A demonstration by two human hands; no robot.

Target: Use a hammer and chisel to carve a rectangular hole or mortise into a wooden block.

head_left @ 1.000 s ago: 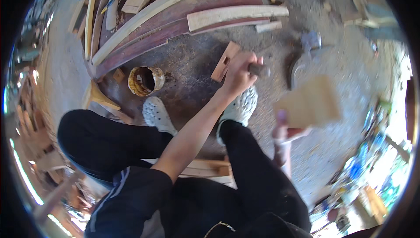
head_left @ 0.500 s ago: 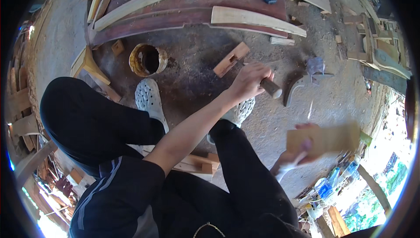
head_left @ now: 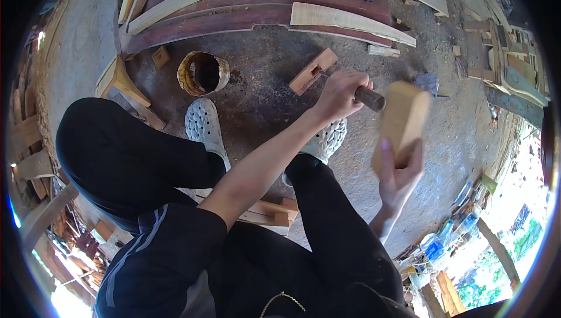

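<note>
On the dusty concrete floor ahead of the feet lies a small pale rectangular wooden block with a notch cut in it (head_left: 313,71), flat and loose, not clamped. It looks stiff and light enough to skid under a blow; a hold on its long edges, or a foot against it, would steady it best.

Tool on it: a chisel with a dark round wooden handle (head_left: 369,97). The blade is mostly hidden behind the fist, with only a thin glimpse reaching toward the block's notch. The handle looks hard, smooth and narrow; the grip sits around the middle, leaving the butt end bare.

Left hand (head_left: 340,93): closed tight around that handle, arm stretched out across the knee.

Right hand (head_left: 399,173): fingers wrapped around the lower end of a thick light-brown wooden mallet block (head_left: 402,120), raised just right of the chisel butt, close but apart. Motion-blurred, so the exact grip is hard to read. The mallet looks solid and fairly heavy, with blunt faces.

Around: two white perforated clogs (head_left: 204,126) planted on the floor, a rusty round tin (head_left: 204,73) to the left of the block, long curved pale planks (head_left: 352,21) on dark red boards beyond, and offcuts (head_left: 272,210) under the knees.
</note>
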